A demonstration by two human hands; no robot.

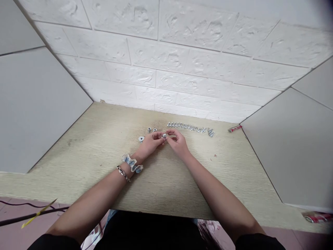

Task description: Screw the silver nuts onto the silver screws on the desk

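Observation:
My left hand (148, 144) and my right hand (179, 144) meet over the middle of the table. Between their fingertips is a small shiny metal nut (164, 135), pinched from both sides; fingers cover part of it. Just behind my left hand stand two small stacks of metal nuts, one on the left (149, 130) and one on the right (155, 130). A flat round washer (141, 139) lies by my left knuckles, partly hidden. Beyond my right hand runs a row of silver bolts (184, 126), with a few bunched at its right end (210, 132).
Behind the wooden table (85, 146) rises a white brick-patterned wall (177, 81). Grey panels flank it on the left (44, 111) and right (291, 146). One red battery (235, 128) lies by the right panel, another red cylinder (317, 217) at the front right edge.

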